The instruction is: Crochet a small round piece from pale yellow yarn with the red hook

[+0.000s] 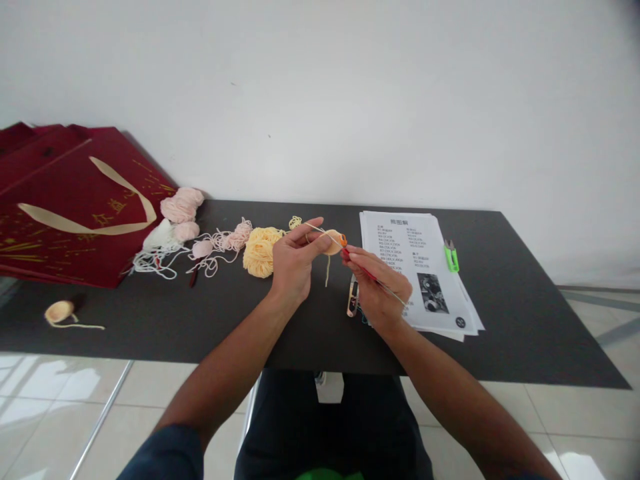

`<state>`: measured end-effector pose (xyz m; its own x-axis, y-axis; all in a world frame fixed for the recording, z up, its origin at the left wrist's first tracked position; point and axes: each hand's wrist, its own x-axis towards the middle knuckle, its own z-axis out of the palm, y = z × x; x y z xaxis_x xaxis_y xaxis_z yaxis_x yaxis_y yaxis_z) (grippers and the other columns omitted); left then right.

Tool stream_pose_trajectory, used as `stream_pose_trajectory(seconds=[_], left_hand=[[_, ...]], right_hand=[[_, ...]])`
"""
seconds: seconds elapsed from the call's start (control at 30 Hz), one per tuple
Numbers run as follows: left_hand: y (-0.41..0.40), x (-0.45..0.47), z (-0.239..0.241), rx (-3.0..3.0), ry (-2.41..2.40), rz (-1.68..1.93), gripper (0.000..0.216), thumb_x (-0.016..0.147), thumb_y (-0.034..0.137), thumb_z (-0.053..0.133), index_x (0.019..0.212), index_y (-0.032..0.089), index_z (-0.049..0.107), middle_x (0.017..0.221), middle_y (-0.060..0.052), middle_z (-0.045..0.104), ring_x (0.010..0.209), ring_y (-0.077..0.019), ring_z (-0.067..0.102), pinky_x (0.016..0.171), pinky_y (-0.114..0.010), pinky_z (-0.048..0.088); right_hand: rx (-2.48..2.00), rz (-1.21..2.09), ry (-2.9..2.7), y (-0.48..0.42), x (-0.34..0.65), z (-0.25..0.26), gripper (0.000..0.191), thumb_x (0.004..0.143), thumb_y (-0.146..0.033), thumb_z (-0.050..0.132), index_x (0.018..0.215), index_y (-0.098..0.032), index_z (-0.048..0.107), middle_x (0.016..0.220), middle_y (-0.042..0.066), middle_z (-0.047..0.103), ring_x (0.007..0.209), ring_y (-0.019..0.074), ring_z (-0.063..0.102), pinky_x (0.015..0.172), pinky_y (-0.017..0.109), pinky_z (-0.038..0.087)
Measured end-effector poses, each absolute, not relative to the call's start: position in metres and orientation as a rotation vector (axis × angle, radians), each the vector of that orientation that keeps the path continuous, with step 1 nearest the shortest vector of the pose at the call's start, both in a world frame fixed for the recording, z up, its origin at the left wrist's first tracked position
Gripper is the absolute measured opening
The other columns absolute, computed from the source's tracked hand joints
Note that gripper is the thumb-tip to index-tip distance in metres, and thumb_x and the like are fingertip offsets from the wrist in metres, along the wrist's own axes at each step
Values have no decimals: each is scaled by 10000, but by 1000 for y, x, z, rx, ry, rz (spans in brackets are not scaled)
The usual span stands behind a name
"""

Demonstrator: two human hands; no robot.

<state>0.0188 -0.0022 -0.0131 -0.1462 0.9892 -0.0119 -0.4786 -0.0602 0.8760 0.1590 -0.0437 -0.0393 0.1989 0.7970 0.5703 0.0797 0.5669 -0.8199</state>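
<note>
The person's left hand (294,263) pinches a small pale-yellow crocheted piece (332,240) between thumb and fingers, while the right hand (383,287), at three o'clock of it, grips a red-handled hook (369,275), an orange clip (343,239) showing at the piece's edge between the hands. Outward from there, a yellow yarn ball (261,252) sits at nine o'clock just beside the left hand, and printed sheets (400,250) lie at three o'clock with green snips (452,259) at their edge. Farther off, pink yarn (181,204) rests between nine and ten o'clock against a dark-red bag (65,193), and a cupped crocheted piece (59,311) lies between eight and nine.
</note>
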Motion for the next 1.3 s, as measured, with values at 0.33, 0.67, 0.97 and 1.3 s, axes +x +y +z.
stream_pose_trajectory(seconds=[0.33,0.67,0.97,1.3], left_hand=[[1,6,-6,798,765,1285,491,607,170,912,1088,189,810,716,35,665,684,-91,628,737,-244,514],[0,5,-12,1189,1209,1303,441,672,156,762,1110,174,811,666,29,657,582,-113,559,555,-245,438],[-5,6,-9,1165,1043,1401,357,644,108,719,965,205,843,657,26,615,563,-99,513,533,-241,410],[-2,0,1,903,761,1182,304,567,108,718,839,181,833,626,4,644,509,-98,533,465,-227,421]], right_hand=[[-687,951,-1063,-30,165,-31,80,917,-245,741,986,-281,722,1048,12,787,740,131,738,658,305,620],[-795,583,-1431,-33,179,-30,96,976,-194,632,986,-277,679,1011,26,753,737,131,689,647,307,556],[-738,960,-1079,-30,176,-23,117,897,-236,756,925,-254,644,920,-2,762,621,104,644,525,251,468],[-684,1240,-903,-26,179,-19,261,821,-320,850,880,-243,608,835,-26,734,584,78,589,489,203,425]])
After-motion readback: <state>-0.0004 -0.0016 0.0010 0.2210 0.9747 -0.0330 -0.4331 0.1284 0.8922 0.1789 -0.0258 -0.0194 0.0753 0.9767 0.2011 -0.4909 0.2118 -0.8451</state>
